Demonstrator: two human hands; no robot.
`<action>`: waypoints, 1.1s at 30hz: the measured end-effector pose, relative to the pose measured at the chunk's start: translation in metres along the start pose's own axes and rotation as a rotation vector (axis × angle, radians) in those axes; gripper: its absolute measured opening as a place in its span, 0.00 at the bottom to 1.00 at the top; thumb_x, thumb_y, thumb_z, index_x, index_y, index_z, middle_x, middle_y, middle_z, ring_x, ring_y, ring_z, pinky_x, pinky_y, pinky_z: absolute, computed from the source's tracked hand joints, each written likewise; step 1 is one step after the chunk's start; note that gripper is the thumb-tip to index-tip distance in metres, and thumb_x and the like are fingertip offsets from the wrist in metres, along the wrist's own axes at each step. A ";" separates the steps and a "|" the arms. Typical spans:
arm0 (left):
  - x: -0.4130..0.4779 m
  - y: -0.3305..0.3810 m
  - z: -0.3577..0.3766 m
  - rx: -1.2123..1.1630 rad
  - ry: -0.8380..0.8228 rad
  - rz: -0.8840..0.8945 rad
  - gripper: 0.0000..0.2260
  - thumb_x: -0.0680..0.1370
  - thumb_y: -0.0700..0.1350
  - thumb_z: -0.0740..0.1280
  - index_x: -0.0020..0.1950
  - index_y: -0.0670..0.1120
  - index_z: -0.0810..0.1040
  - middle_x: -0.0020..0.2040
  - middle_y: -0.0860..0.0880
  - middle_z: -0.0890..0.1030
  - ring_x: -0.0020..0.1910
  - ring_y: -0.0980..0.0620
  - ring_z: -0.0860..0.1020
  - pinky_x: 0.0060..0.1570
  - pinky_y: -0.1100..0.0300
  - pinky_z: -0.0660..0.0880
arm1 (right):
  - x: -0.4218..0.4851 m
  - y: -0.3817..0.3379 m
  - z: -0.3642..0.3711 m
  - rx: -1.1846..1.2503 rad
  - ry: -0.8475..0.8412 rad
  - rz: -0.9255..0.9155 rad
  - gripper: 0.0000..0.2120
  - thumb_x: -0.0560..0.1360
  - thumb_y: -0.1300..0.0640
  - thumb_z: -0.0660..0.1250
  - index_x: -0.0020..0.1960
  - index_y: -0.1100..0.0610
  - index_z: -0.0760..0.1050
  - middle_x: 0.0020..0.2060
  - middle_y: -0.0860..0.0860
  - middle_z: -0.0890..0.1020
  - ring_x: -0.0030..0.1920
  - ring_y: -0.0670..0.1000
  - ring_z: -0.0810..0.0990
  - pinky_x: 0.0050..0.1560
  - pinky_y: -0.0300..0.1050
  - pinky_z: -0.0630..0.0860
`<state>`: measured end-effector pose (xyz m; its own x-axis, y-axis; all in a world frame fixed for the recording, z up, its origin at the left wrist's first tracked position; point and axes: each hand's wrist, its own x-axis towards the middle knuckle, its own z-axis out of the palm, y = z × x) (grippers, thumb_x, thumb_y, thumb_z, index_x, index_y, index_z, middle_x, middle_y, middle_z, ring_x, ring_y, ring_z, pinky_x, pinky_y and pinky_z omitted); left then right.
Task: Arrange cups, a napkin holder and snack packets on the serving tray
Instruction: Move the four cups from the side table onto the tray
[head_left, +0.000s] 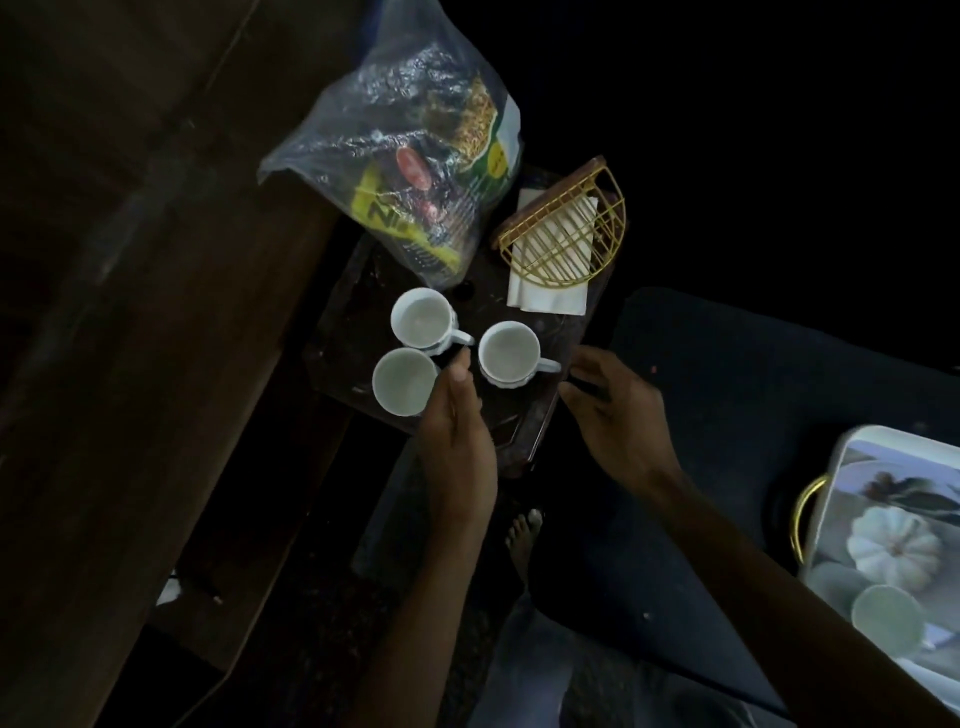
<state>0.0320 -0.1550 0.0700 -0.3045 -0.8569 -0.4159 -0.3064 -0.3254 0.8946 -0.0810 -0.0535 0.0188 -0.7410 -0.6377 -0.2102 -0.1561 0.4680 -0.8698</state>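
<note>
Three white cups stand on a dark serving tray (524, 431): one at the back (422, 318), one at the front left (404, 381), one to the right (509, 352). A gold wire napkin holder (563, 228) with white napkins lies tipped at the tray's far right. A clear plastic bag of snack packets (415, 156) rests at the far end. My left hand (457, 431) hovers beside the front-left cup, fingers loosely extended, holding nothing. My right hand (618, 410) is at the tray's right edge near the right cup's handle; its grip is hard to read in the dark.
A brown wooden surface (156, 312) runs along the left. A dark seat (753, 395) lies to the right. At the far right sits a white patterned tray (893, 535) with a gold handle, holding a white lid and a cup. A bare foot (524, 530) shows below.
</note>
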 end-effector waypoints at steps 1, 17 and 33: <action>0.003 0.000 0.001 0.004 -0.004 -0.002 0.18 0.86 0.50 0.55 0.72 0.46 0.75 0.69 0.49 0.79 0.70 0.54 0.76 0.71 0.46 0.72 | 0.003 -0.001 0.002 -0.004 -0.002 0.002 0.18 0.77 0.60 0.70 0.66 0.57 0.75 0.59 0.49 0.81 0.59 0.43 0.80 0.52 0.26 0.76; 0.007 0.008 0.003 -0.077 -0.079 -0.100 0.19 0.87 0.48 0.53 0.72 0.42 0.74 0.68 0.45 0.80 0.66 0.50 0.79 0.66 0.57 0.76 | 0.012 -0.012 0.014 -0.039 0.038 0.084 0.06 0.77 0.56 0.70 0.52 0.56 0.81 0.40 0.38 0.80 0.41 0.26 0.77 0.40 0.21 0.71; -0.051 0.002 0.031 -0.092 -0.256 -0.175 0.27 0.82 0.60 0.53 0.64 0.43 0.82 0.61 0.50 0.84 0.61 0.56 0.82 0.60 0.59 0.80 | -0.063 0.011 -0.062 0.065 0.161 0.115 0.06 0.76 0.57 0.71 0.47 0.45 0.79 0.41 0.26 0.81 0.45 0.28 0.80 0.41 0.20 0.70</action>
<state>0.0191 -0.1002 0.0882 -0.4744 -0.6604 -0.5821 -0.2950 -0.5037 0.8119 -0.0761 0.0297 0.0501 -0.8472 -0.4738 -0.2403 -0.0257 0.4883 -0.8723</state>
